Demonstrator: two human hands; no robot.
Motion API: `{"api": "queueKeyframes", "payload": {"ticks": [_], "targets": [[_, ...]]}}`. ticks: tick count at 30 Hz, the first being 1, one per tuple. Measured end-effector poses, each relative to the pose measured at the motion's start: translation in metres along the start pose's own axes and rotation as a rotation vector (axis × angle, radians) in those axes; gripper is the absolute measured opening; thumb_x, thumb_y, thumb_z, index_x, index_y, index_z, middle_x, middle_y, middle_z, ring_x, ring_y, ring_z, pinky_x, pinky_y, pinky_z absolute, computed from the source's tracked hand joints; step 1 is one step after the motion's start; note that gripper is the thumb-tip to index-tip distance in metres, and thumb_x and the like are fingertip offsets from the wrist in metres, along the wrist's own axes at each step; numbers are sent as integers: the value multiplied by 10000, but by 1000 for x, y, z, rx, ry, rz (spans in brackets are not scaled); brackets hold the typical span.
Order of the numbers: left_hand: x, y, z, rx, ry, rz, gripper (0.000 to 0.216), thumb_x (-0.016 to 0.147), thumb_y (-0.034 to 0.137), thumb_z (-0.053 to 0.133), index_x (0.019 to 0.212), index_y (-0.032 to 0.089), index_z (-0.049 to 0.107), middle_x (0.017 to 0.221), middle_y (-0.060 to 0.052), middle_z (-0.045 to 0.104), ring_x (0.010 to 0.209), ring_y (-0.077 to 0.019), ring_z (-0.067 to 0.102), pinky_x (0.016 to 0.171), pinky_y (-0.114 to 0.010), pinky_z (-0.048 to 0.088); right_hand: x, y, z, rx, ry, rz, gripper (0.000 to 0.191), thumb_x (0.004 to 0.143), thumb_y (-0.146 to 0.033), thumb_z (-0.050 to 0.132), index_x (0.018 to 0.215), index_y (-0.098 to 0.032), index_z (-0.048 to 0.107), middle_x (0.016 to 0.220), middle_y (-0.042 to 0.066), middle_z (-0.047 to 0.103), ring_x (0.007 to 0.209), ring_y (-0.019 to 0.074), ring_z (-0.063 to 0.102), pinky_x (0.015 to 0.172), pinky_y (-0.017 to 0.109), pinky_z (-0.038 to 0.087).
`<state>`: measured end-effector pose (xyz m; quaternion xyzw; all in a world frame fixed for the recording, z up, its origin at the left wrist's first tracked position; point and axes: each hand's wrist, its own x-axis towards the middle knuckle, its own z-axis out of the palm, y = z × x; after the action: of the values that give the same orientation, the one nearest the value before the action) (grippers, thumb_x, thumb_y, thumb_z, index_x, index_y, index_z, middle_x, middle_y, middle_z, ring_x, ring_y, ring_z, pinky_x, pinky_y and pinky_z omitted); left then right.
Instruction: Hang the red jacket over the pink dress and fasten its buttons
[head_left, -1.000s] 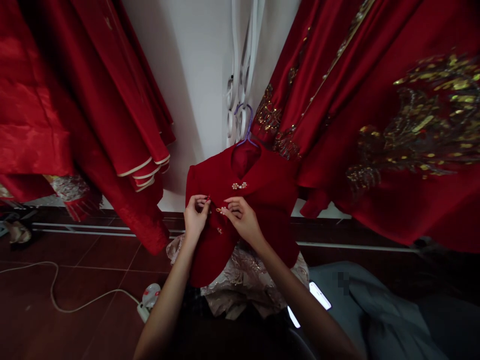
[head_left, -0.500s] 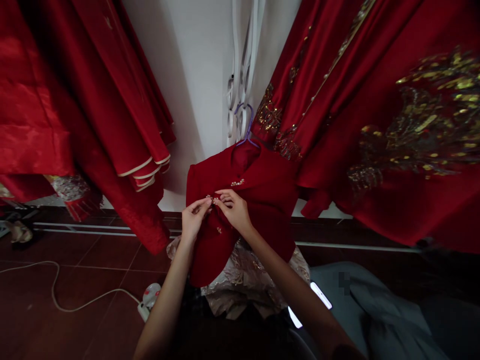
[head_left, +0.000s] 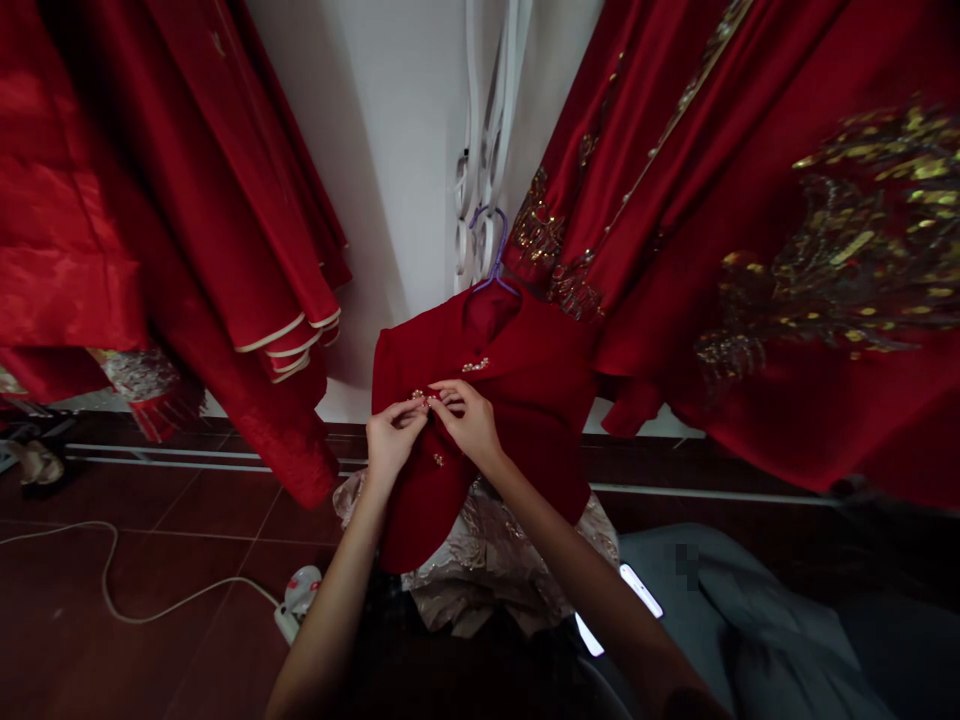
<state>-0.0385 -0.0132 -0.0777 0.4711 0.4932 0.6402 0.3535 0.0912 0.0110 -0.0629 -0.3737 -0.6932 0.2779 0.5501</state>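
Observation:
A red jacket [head_left: 517, 360] hangs by a purple hanger [head_left: 497, 250] in front of me. Small pearly beaded fastenings run down its front; one beaded fastening [head_left: 475, 366] shows below the collar and another lies lower down. Between them, my left hand [head_left: 393, 438] and my right hand [head_left: 470, 422] meet at a beaded fastening [head_left: 417, 396]. Both hands are closed, thumb and fingers pinched on it from either side. The fingertips partly cover it, so I cannot tell whether it is fastened.
Red garments [head_left: 262, 200] hang at left, and a gold-embroidered red garment [head_left: 750, 300] at right. A pale patterned cloth [head_left: 487, 570] lies under the jacket. A white cord [head_left: 172, 605] runs over the tiled floor. A lit phone [head_left: 641, 590] is at lower right, by grey fabric.
My left hand has shifted very slightly to the right, its fingers turned a little, uncovering more of the beads. The right hand and the jacket stay almost still.

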Motion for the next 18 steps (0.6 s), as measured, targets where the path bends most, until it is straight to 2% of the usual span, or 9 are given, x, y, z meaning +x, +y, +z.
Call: {"api": "queueKeyframes", "payload": {"ticks": [7, 12, 18], "targets": [[-1, 4, -2, 95, -34, 42, 268, 673, 239, 683, 910, 119, 721, 889, -79, 729, 775, -166, 685, 780, -281, 552, 0, 2, 1, -25, 1, -8, 191, 795, -231, 585, 977, -207, 639, 873, 32, 618, 769, 117, 603, 698, 239, 548], [4, -2, -5, 124, -60, 24, 265, 687, 281, 683, 896, 123, 725, 860, -80, 729, 761, -176, 683, 776, -295, 548, -1, 1, 2, -54, 2, -25, 179, 802, -211, 578, 971, -207, 637, 883, 34, 620, 786, 121, 604, 705, 240, 547], [11, -11, -7, 25, -139, 40, 258, 690, 298, 678, 878, 122, 677, 842, -81, 710, 786, -163, 668, 783, -306, 533, -1, -1, -1, -72, -13, -7, 169, 828, -234, 548, 979, -205, 617, 905, 40, 634, 821, 126, 620, 721, 244, 547]]}}
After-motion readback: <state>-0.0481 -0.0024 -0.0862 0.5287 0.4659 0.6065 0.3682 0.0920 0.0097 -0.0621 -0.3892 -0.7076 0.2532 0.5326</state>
